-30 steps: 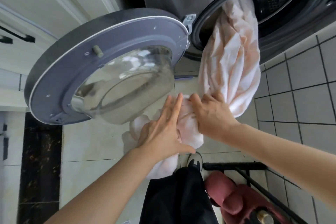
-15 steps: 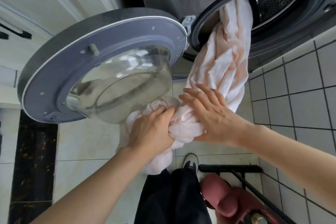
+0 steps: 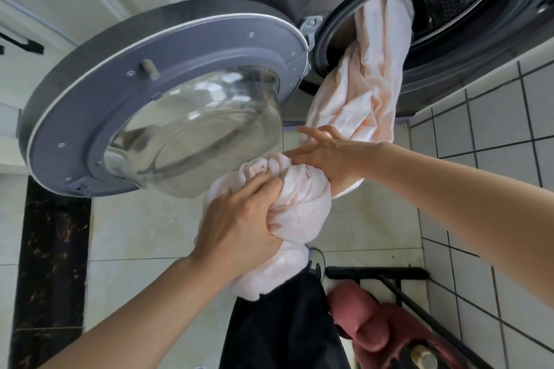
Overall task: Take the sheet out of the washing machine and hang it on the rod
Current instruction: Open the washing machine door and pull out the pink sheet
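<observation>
A pale pink sheet (image 3: 368,93) trails in a twisted rope out of the grey washing machine (image 3: 494,48) drum and down to a bunched wad in front of me. My left hand (image 3: 239,219) grips that wad, fingers curled into the cloth. My right hand (image 3: 326,153) lies against the sheet just above the wad with its fingers spread and straight. One end of the sheet still sits inside the drum. No rod is in view.
The round machine door (image 3: 156,117) with its glass bowl stands open at the left, close to my left hand. Tiled wall at the right, pale floor tiles below. A black stand base (image 3: 377,272), a dark red object (image 3: 386,326) and black cloth (image 3: 281,320) lie below.
More sheet has come out of the drum and it hangs straighter. My left hand went from flat to gripping the wad. My right hand let go and spread its fingers against the cloth.
</observation>
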A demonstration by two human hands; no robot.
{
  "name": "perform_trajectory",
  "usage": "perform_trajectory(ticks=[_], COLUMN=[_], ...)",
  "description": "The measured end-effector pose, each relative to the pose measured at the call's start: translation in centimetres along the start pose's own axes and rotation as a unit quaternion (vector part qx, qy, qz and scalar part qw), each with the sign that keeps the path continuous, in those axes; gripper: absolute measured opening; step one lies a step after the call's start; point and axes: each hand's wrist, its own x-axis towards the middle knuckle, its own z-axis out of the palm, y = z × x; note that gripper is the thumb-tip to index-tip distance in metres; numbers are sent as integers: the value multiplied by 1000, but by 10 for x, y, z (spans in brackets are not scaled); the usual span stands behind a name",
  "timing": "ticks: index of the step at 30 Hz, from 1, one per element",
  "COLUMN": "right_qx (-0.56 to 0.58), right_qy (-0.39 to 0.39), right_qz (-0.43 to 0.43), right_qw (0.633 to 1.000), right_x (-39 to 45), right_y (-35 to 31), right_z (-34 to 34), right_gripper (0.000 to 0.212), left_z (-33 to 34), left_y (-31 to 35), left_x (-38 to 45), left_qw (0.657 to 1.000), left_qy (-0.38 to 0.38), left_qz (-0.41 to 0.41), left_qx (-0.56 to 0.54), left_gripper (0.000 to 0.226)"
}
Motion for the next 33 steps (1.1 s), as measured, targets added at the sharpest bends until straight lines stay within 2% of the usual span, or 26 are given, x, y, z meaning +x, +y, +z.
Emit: perform_trajectory(ticks=[3, 4, 6, 9, 10, 14, 17, 20, 22, 27, 29, 31, 33], right_qx=[38, 59, 81, 73, 49, -74, -110, -80, -51, 21, 33, 10, 15], right_qy=[4, 5, 21, 72, 90, 100, 88, 101, 118, 168, 224, 311, 365], right_qz=[8, 22, 54, 130, 158, 232, 228, 208, 188, 153, 131, 98, 75], right_qw=[999, 998, 995, 986, 982, 965, 963, 970, 974, 974, 965, 945, 928], right_x=[-2, -5, -14, -26, -28, -35, -36, -35, -34, -30, -26, -23, -25], right_y=[-3, -3, -3, 7, 13, 31, 25, 6, -8, -40, -53, -61, -63], right_z=[2, 2, 0, 0, 1, 13, 23, 26, 25, 18, 20, 24, 23], right_gripper=[37, 35, 36, 31, 34, 47, 45, 45, 46, 47, 44, 41, 43], left_z=[2, 3, 3, 5, 5, 4, 7, 12, 16, 29, 32, 33, 34], left_y=[-11, -14, -18, -30, -33, -40, -42, -37, -29, -9, -4, -1, 0], left_x=[-10, -12, -13, -18, -20, -30, -36, -32, -25, 1, 13, 23, 29], left_qw=[999, 997, 990, 966, 960, 955, 954, 956, 957, 966, 969, 967, 967], left_qy=[-26, -46, -100, -203, -224, -236, -236, -224, -218, -201, -194, -196, -202], left_qz=[-43, -60, -103, -158, -164, -177, -183, -189, -189, -166, -153, -156, -153], left_qx=[-4, -3, 9, 22, 32, 37, 35, 13, 9, 3, -19, -35, -11], left_gripper=[45, 48, 51, 104, 115, 114, 103, 97, 102, 132, 137, 135, 120])
